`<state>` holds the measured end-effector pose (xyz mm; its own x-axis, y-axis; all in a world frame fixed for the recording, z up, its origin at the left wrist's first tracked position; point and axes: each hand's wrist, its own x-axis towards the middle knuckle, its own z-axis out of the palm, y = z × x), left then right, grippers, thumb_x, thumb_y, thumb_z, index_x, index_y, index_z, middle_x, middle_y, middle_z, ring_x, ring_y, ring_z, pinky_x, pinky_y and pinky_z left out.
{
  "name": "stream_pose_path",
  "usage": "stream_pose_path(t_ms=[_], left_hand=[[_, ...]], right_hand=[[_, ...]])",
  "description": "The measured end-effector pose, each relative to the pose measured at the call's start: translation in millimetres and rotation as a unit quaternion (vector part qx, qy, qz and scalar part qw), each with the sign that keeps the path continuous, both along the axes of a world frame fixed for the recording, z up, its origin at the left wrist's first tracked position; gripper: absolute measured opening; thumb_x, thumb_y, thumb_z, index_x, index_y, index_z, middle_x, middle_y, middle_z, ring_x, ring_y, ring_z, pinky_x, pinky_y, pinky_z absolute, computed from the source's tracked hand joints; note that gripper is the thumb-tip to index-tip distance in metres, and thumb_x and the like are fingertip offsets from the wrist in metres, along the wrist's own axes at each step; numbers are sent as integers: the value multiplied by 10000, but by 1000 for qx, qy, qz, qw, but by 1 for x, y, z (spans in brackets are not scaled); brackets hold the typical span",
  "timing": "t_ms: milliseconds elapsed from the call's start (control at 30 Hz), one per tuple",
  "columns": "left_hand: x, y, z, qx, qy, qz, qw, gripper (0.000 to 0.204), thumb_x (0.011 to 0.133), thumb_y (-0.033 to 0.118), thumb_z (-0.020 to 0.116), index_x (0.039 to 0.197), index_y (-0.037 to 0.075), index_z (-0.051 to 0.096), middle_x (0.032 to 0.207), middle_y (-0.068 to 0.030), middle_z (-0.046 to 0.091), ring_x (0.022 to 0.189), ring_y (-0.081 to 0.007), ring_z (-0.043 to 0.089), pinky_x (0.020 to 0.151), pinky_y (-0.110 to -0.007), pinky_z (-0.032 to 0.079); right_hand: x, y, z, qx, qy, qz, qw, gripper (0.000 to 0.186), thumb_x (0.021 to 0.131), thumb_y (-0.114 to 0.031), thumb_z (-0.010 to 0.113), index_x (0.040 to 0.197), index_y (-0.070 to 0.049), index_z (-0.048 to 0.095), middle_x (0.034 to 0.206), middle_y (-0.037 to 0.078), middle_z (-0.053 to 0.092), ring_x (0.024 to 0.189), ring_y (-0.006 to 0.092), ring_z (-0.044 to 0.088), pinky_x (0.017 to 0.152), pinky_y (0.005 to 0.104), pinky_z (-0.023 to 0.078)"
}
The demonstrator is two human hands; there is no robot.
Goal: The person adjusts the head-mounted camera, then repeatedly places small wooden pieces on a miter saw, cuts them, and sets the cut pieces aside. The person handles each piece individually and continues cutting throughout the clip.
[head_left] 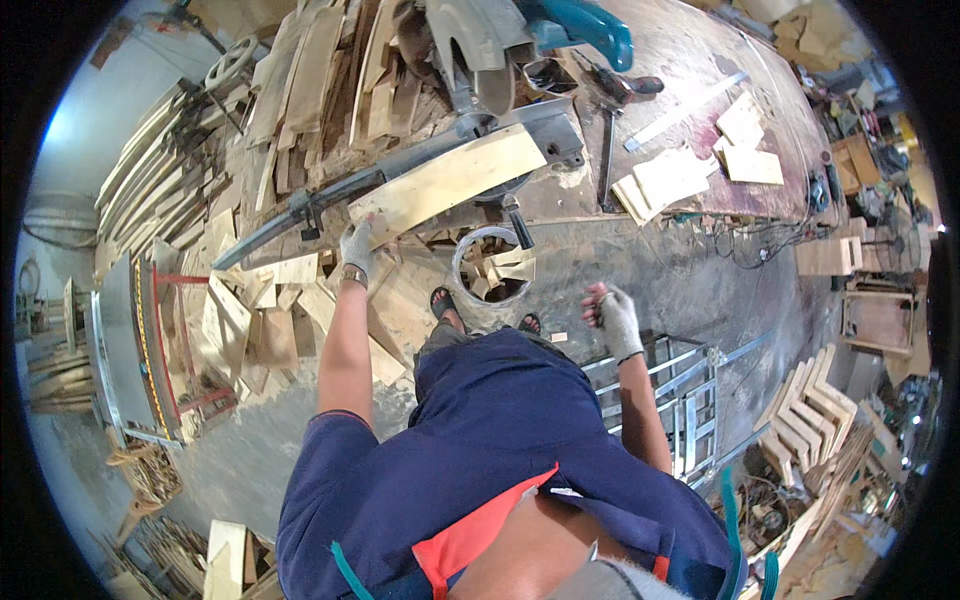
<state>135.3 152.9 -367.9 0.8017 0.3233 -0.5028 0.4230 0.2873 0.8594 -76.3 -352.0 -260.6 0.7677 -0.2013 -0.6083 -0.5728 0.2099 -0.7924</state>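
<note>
A long pale wooden board (455, 185) lies slanted on the miter saw's base, along its grey metal fence (345, 190). My left hand (356, 247), in a light knit glove with bare fingertips, grips the board's near left end. The saw (480, 45), with a grey guard and a teal handle, stands over the board's far edge. To the right, away from the bench, my right hand (614, 315) hangs in the air in a similar glove. Its fingers are curled in and nothing shows in them.
Below the saw, a round white-rimmed bin (462, 285) holds wood offcuts. Cut pieces (660, 185) and a metal ruler (690, 108) lie on the bench. Scraps (275, 335) cover the floor at left. A metal frame (690, 400) stands behind my right arm. Planks (160, 165) are stacked far left.
</note>
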Motion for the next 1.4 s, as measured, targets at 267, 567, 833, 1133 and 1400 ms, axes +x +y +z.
stream_pose_path(t_ms=[267, 567, 833, 1133, 1400], left_hand=[[-18, -83, 83, 657, -85, -293, 690, 922, 820, 439, 764, 1588, 74, 407, 1652, -212, 367, 1550, -377, 304, 1272, -524, 213], [47, -155, -5, 708, -280, -340, 553, 680, 926, 137, 566, 1584, 165, 398, 1653, -135, 365, 1519, -407, 346, 1227, -586, 283], [31, -113, 21, 746, -209, -335, 536, 685, 946, 124, 539, 1605, 186, 361, 1661, -125, 362, 1488, -418, 385, 1167, -699, 306], [30, -95, 15, 730, -148, -352, 567, 670, 984, 136, 495, 1625, 222, 319, 1698, -126, 297, 1538, -424, 307, 1112, -823, 237], [22, -89, 16, 743, -158, -308, 573, 568, 1022, 195, 465, 1582, 265, 404, 1654, -106, 374, 1523, -377, 354, 1116, -812, 250]], right_hand=[[99, -43, 183, -431, -342, -45, 834, 372, 1072, -371, 610, 1100, -13, 707, 911, 51, 709, 806, 90, 631, 663, 261, 482], [310, 29, 347, -600, -465, 270, 592, 485, 1068, -450, 546, 1247, -9, 637, 1117, 204, 719, 974, 321, 676, 907, 373, 510], [351, 71, 340, -549, -189, 419, 697, 409, 919, -247, 609, 1227, 11, 531, 936, 157, 652, 710, 196, 671, 541, 362, 592], [367, 64, 333, -515, -168, 432, 721, 544, 904, -243, 620, 1369, 8, 491, 886, 121, 630, 673, 179, 625, 500, 352, 572], [368, 64, 327, -537, -196, 417, 707, 543, 911, -272, 643, 1349, 21, 513, 861, 121, 644, 584, 187, 615, 487, 340, 555]])
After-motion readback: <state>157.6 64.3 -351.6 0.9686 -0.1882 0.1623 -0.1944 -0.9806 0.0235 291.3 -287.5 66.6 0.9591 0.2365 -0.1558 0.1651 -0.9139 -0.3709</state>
